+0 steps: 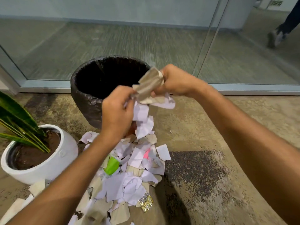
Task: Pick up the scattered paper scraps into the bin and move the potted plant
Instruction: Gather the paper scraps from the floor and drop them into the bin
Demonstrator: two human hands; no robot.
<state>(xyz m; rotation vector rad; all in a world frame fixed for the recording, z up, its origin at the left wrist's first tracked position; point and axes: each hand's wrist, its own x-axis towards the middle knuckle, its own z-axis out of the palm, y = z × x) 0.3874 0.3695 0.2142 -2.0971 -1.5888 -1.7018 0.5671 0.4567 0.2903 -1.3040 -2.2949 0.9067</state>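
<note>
Both hands, left hand [117, 114] and right hand [176, 82], grip a crumpled paper bunch [149, 88] above the round black bin [90, 101]; a smooth white pot [53, 161] sits at eight o'clock.

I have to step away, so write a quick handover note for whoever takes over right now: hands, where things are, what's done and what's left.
Left hand: grips white scraps, just in front of the bin.
Right hand: grips a bunch of brown and white scraps over the bin's near rim.
Bin: black-lined, open, upright; its inside is too dark to tell the contents.
Pile of scraps: on the floor in front of the bin, with a green piece and a foil wrapper.
Potted plant: white pot, left of the pile.
Left: drop the handfuls, clear the pile, move the plant.
</note>
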